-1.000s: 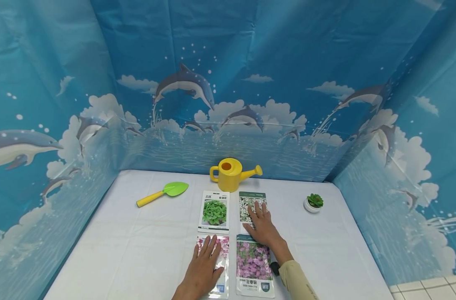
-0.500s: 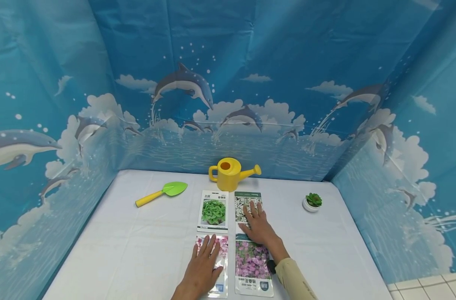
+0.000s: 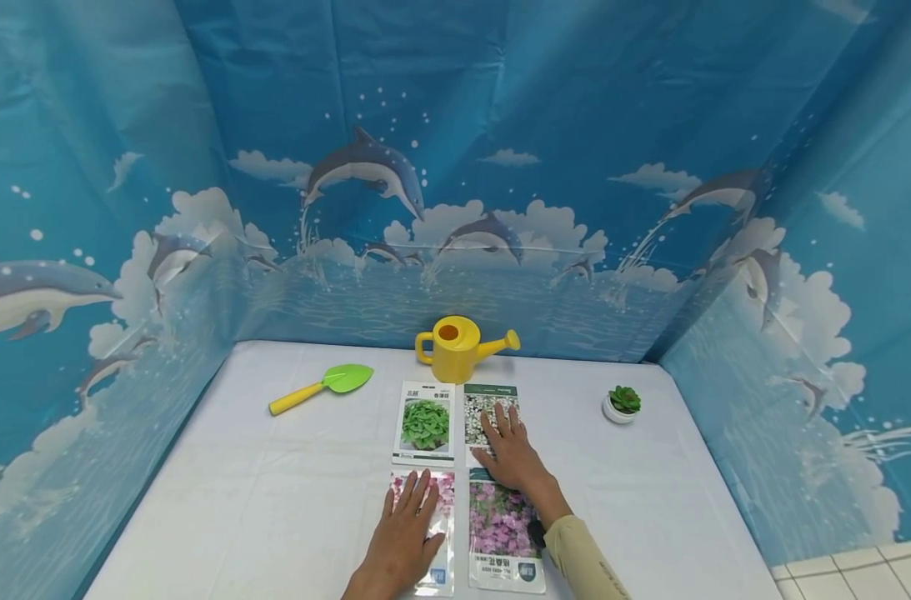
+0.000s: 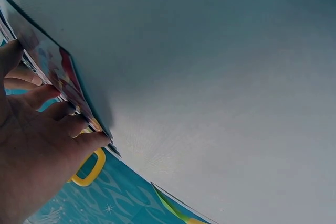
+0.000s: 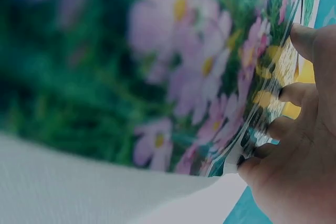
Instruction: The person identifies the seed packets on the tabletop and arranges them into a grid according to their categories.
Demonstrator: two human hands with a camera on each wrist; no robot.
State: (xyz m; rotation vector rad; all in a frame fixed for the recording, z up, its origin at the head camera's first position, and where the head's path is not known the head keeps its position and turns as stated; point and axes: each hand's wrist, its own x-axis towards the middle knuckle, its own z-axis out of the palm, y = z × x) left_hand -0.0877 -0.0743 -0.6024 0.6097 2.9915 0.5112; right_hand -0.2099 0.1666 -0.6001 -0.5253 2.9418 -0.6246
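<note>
Four-cornered seed packets lie in a two-by-two layout on the white table. My left hand [image 3: 401, 537] rests with straight, spread fingers on the near-left packet with pink flowers [image 3: 446, 492], covering much of it. My right hand [image 3: 513, 454] lies flat, fingers spread, on the far-right packet with white flowers [image 3: 481, 408]. Below its palm and wrist is the near-right packet with purple flowers [image 3: 500, 525], also large in the right wrist view. The far-left packet with green leaves [image 3: 425, 425] is untouched. Neither hand curls round anything.
A yellow watering can [image 3: 455, 350] stands at the back, behind the packets. Left of it lies a toy trowel [image 3: 323, 387] with a green blade. A small potted succulent [image 3: 623, 403] sits at the right. Blue dolphin-print cloth [image 3: 455, 167] walls the table [image 3: 260, 500] on three sides.
My right hand has slid the white-flower packet left, closer to the green-leaf packet. My left hand stays on the pink-flower packet. The whole head view has shifted slightly.
</note>
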